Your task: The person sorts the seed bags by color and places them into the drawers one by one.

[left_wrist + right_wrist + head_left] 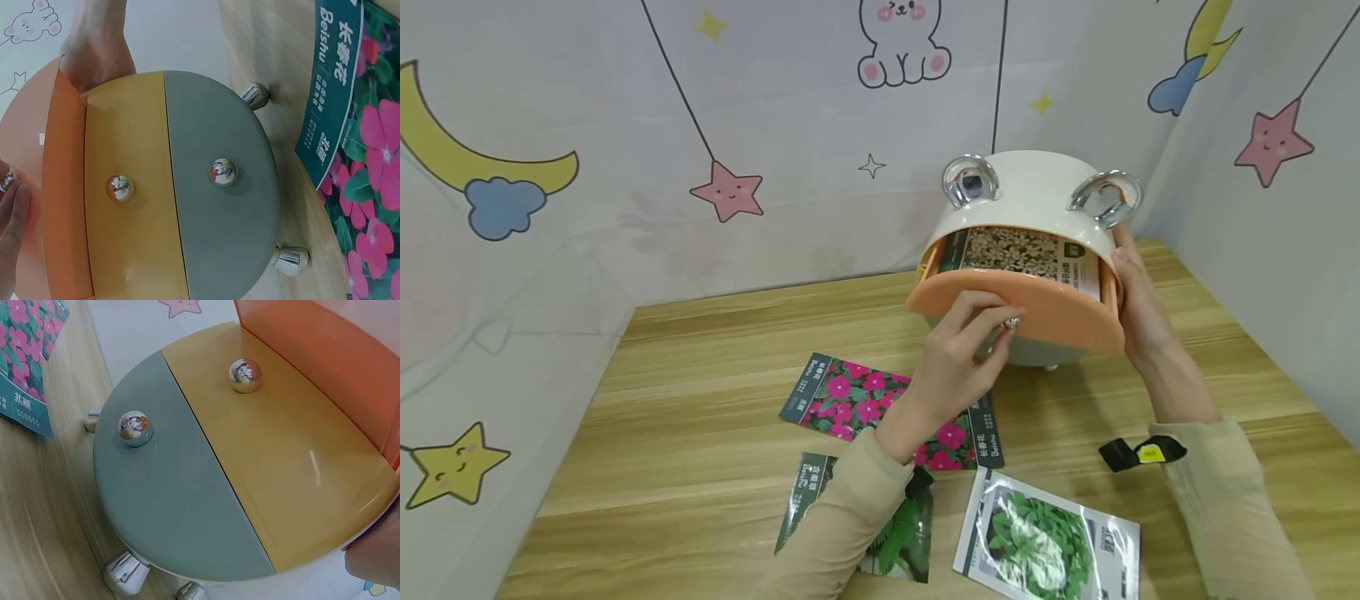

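Between thumb and fingers of the left hand (955, 358): a small chrome knob (1012, 322), pinched. Knob sits on the front of the orange drawer (1071, 317), which stands partly open right at those fingertips. Just beyond them, inside the drawer: a seed packet (1011, 250) with a pale speckled photo.

Drawer belongs to a rounded white cabinet (1041, 183); its two chrome rings (1105, 198) are up top, past the left fingers. Below those fingers: yellow drawer (128, 250), then green drawer (225, 231), both closed, one chrome ball knob each. Chrome feet (291, 260) under that; can't tell if all of them touch the surface (700, 375).

Right hand (1142, 304) is against the cabinet's right side, well clear of the knob. Fingers mostly hidden there, can't tell how far they curl.

Nearer the person than the left fingers: pink-flower packets (842, 400) lying partly under that hand and wrist; a fern-leaf packet (906, 537), part covered by the left sleeve (865, 492); a silver-white packet (1045, 542) with green leaves, uncovered, to the right of that sleeve. Black strap (1120, 455) with yellow label at the right cuff, well behind the right fingers.
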`<state>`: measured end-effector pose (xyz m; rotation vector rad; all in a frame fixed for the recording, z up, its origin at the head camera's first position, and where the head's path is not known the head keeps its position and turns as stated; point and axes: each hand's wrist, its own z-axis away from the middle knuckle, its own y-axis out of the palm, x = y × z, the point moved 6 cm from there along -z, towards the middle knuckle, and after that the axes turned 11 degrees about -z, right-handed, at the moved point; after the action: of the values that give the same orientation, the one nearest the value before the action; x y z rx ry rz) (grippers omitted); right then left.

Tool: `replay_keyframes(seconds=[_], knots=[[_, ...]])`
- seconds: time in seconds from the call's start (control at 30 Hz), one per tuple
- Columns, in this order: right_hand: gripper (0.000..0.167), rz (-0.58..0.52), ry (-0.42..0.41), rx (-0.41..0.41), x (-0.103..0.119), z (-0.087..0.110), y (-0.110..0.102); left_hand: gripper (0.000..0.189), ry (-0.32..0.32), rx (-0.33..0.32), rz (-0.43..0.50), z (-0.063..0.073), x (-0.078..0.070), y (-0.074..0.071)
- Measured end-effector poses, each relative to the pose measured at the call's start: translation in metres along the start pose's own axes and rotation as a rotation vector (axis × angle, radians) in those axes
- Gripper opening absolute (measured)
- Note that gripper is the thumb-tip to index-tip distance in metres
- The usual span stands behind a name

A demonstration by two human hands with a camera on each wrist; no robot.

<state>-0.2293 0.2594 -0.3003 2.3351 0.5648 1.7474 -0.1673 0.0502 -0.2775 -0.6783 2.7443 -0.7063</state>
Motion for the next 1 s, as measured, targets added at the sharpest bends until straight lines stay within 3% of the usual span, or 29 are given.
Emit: replay_keyframes(seconds=[0.37,0.67,1.0], knots=[[0.058,-0.010,-0.041,0.033,0.002,0.002,0.001,0.020,-0.031,-0.019,0.006,-0.008,0.008,0.007],[0.057,0.012,-0.027,0.012,0.001,0.001,0.000,0.020,-0.080,-0.019,0.026,-0.016,0.014,0.015],[0.055,0.012,-0.027,0.013,0.000,0.001,-0.002,0.019,-0.112,0.010,0.042,-0.020,0.017,0.021]])
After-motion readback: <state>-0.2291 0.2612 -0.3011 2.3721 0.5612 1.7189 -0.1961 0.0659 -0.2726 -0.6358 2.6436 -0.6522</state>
